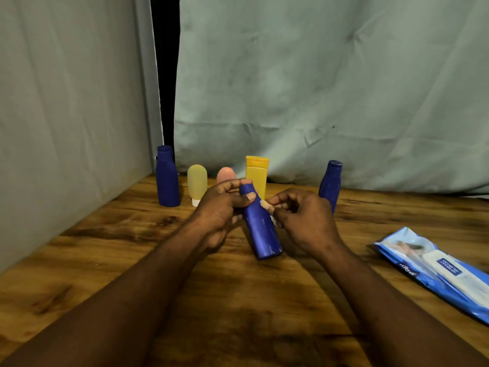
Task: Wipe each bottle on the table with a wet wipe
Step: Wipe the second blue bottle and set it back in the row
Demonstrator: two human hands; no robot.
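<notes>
Blue matte plastic bottle (262, 231), slim, with a blue cap: held tilted over the middle of the wooden table (111, 260), cap end pointing away, base low and near the boards; contact with the boards cannot be told.

Left hand (219, 207): fingers and thumb curled round the neck and cap.
Right hand (299, 215): fingertips pinch a small pale scrap (266, 205) against the bottle's shoulder. Too small to tell whether it is the wipe.

Along the far edge, left to right:
- tall dark-blue bottle (167, 178), upright
- pale-yellow translucent tube (197, 184), standing on its white cap
- pink rounded tube (226, 174), partly behind the left hand
- yellow flip-cap bottle (257, 173)
- second dark-blue bottle (329, 186), partly behind the right hand

Open wood lies on the near side of the hands and toward the left edge.

Blue-and-white plastic wipes pack (436, 271): lies flat at the right edge, well apart from the hands. White flap with a blue patch; its lettering is too blurred to read.
</notes>
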